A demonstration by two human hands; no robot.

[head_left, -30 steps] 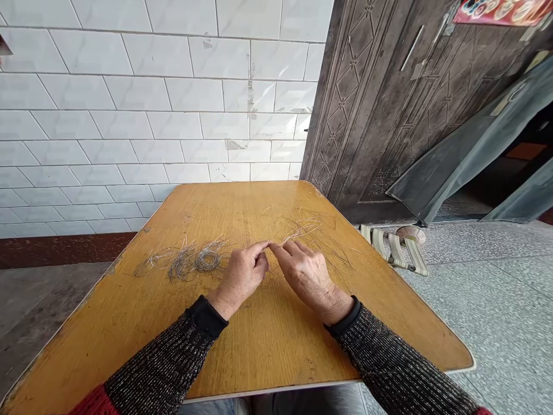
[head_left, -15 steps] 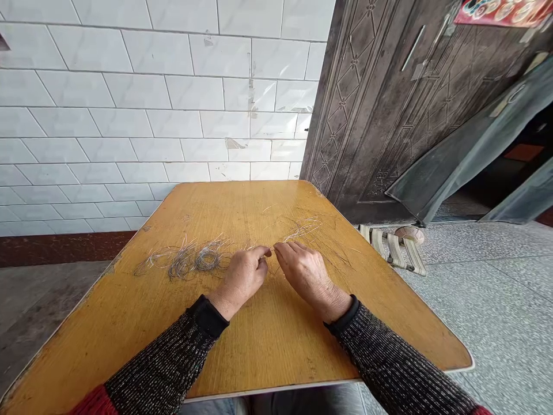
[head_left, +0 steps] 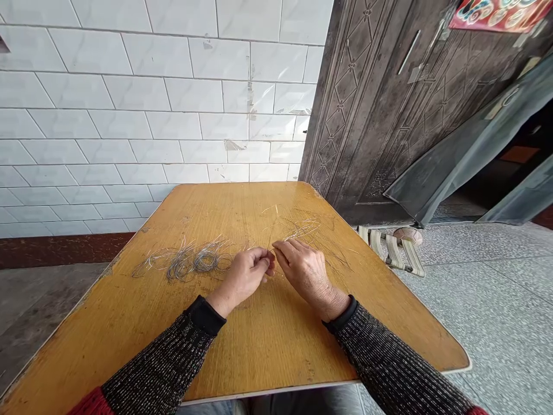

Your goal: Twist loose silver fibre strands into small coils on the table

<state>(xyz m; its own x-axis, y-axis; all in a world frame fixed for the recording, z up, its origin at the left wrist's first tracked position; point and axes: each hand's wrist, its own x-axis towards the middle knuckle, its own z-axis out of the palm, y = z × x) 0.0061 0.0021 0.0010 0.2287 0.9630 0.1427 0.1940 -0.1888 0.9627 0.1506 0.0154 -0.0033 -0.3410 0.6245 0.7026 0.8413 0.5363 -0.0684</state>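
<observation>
Over the middle of the wooden table (head_left: 268, 334), my left hand (head_left: 244, 274) and my right hand (head_left: 305, 271) meet almost fingertip to fingertip. Both are closed in a pinch on a thin wire (head_left: 271, 229), whose free end sticks up beyond the fingers. Coils of silvery wire (head_left: 206, 259) lie left of my left hand, with a looser tangle (head_left: 158, 259) farther left. Past my right hand, loose strands of wire (head_left: 305, 227) spread across the table. The part of the wire inside my fingers is mostly hidden.
A white tiled wall (head_left: 181, 127) stands behind the table. To the right are a dark carved door (head_left: 380, 115) and a hanging grey curtain (head_left: 466, 144). A low striped webbing seat (head_left: 393, 248) stands on the floor beside the table.
My left fingers have turned and spread a little at the tips. A wire end now stands up beyond the fingers. My right hand has barely moved.
</observation>
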